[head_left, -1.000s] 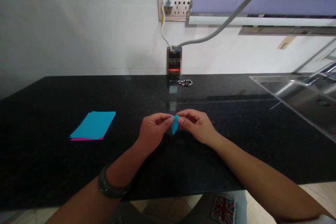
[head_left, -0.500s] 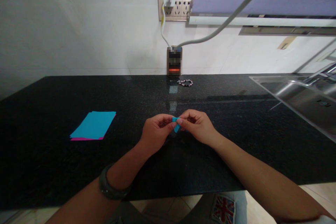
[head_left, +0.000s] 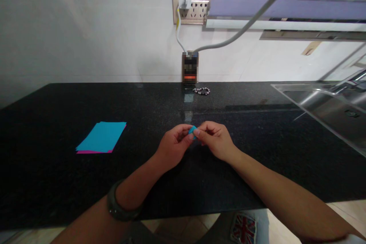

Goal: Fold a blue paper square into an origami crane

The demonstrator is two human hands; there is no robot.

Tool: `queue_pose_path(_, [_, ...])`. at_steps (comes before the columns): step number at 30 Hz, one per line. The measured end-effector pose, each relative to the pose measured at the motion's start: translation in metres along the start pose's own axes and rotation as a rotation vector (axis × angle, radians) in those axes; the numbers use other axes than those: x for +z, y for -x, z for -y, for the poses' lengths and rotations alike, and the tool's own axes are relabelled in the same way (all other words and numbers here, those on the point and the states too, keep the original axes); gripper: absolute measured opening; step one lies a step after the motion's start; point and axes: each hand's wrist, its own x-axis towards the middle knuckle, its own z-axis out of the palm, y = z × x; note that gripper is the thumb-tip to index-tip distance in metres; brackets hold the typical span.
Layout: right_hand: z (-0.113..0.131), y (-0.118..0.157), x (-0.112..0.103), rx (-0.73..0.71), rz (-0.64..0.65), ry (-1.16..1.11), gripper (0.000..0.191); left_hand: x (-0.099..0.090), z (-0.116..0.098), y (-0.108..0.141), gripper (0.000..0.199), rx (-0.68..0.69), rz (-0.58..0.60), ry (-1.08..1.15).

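Observation:
A small folded piece of blue paper (head_left: 192, 129) is pinched between both hands above the black countertop. My left hand (head_left: 175, 145) grips its left side with thumb and fingers. On the other side, the thumb and fingertips of my right hand (head_left: 215, 139) press the paper. Most of the piece is covered by the fingertips, so its exact folded shape cannot be made out. To the left lies a stack of square paper sheets (head_left: 102, 137), blue on top with pink showing at the lower edge; neither hand touches it.
The black counter (head_left: 57, 110) runs to a tiled wall. A dark device (head_left: 190, 68) with cables leans there, below a socket panel (head_left: 197, 9). A beaded loop (head_left: 201, 91) lies before it. A steel sink (head_left: 334, 112) is set into the right side.
The blue paper has been turned between my fingers and now sits tilted, with less of it showing below the thumbs. My left hand has shifted slightly right.

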Motion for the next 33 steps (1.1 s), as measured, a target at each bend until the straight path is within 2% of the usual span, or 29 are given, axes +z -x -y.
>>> queue_pose_path(5, [-0.0037,-0.0011,-0.0010,0.050,0.081,-0.007,0.026,0.0003,-0.0044,0.0008,0.020,-0.121,0.036,-0.042])
queue_pose_path(8, [-0.0039,-0.0007,-0.0010,0.046,0.114,0.024,0.025,-0.0001,-0.0076,0.0010,0.020,-0.096,0.053,-0.107])
queue_pose_path(12, [0.0018,0.0009,-0.0004,-0.022,0.060,0.098,0.027,-0.0001,-0.0086,0.0016,0.022,-0.045,0.100,-0.164])
queue_pose_path(15, [0.0037,0.0008,-0.0009,-0.019,0.060,0.063,0.030,-0.0011,-0.0083,0.0024,0.022,-0.012,0.114,-0.182])
queue_pose_path(18, [0.0008,-0.0009,-0.0025,0.036,0.116,0.008,0.030,-0.0027,-0.0090,0.0021,0.023,-0.012,0.088,-0.181])
queue_pose_path(20, [-0.0015,-0.0020,-0.0038,0.037,0.118,0.052,0.030,-0.0033,-0.0099,0.0012,0.025,-0.034,0.048,-0.179])
queue_pose_path(23, [-0.0024,-0.0021,-0.0056,-0.053,0.052,0.205,0.030,-0.0026,-0.0096,0.0000,0.027,-0.058,0.021,-0.186])
queue_pose_path(26, [-0.0017,-0.0017,-0.0063,-0.133,0.003,0.287,0.031,-0.0009,-0.0059,-0.0003,0.025,-0.066,0.044,-0.145])
queue_pose_path(29, [-0.0021,-0.0020,-0.0059,-0.114,-0.022,0.268,0.031,-0.0005,-0.0028,-0.0002,0.021,-0.061,0.066,-0.068])
queue_pose_path(33, [-0.0020,-0.0018,-0.0047,-0.046,0.019,0.160,0.033,-0.0025,-0.0048,-0.0002,0.026,-0.043,-0.002,-0.084])
